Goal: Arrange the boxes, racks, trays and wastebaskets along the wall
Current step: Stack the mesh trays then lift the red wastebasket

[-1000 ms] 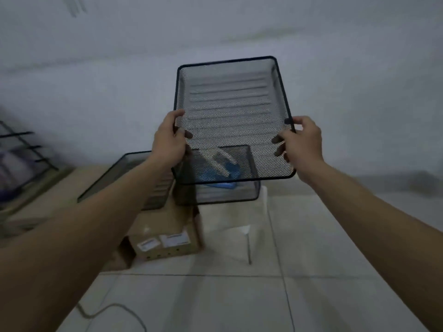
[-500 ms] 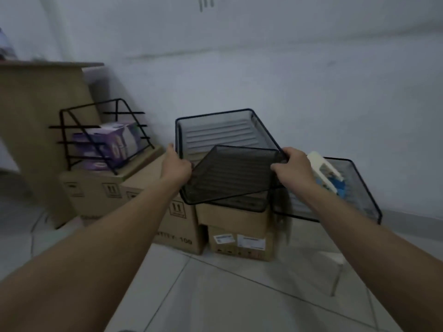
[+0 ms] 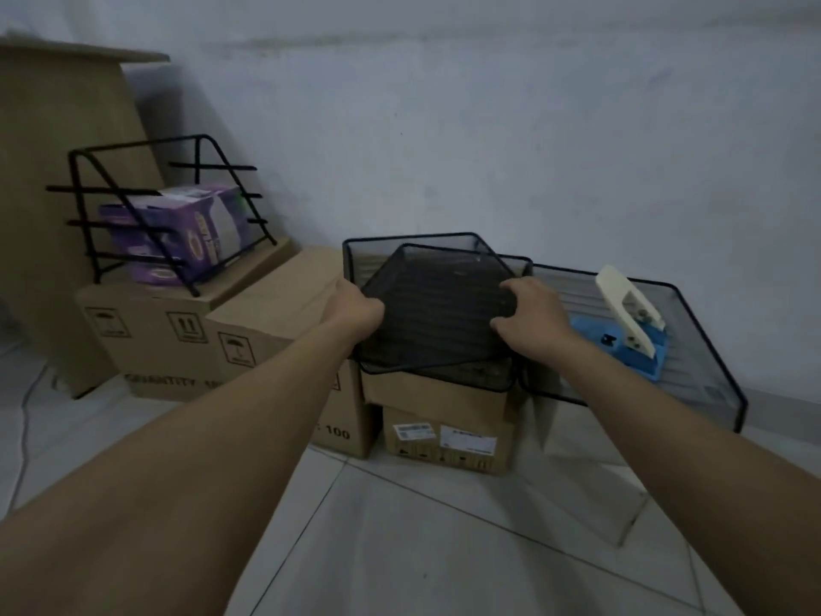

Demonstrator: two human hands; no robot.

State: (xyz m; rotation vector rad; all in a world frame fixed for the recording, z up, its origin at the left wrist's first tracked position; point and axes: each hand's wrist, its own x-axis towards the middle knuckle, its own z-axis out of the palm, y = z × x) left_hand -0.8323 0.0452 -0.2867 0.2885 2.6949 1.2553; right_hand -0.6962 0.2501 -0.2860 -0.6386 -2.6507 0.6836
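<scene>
Both hands, left (image 3: 357, 311) and right (image 3: 531, 320), gripped a mesh tray (image 3: 437, 313) over boxes (image 3: 284, 304) at twelve o'clock; tiled floor (image 3: 444, 549), pale wall (image 3: 488, 126).

A wire rack (image 3: 169, 215) sits on boxes (image 3: 177, 331) left of apparently two stacked trays (image 3: 437, 313), another tray (image 3: 693, 362) right

Office storeroom or back corner. Evidence: cardboard shipping cartons (image 3: 284, 322) with handling symbols and quantity print on a tiled floor (image 3: 444, 540) against a bare wall (image 3: 488, 126); black mesh letter trays (image 3: 693, 362); wire file rack (image 3: 177, 215); hole punch (image 3: 626, 313).
</scene>
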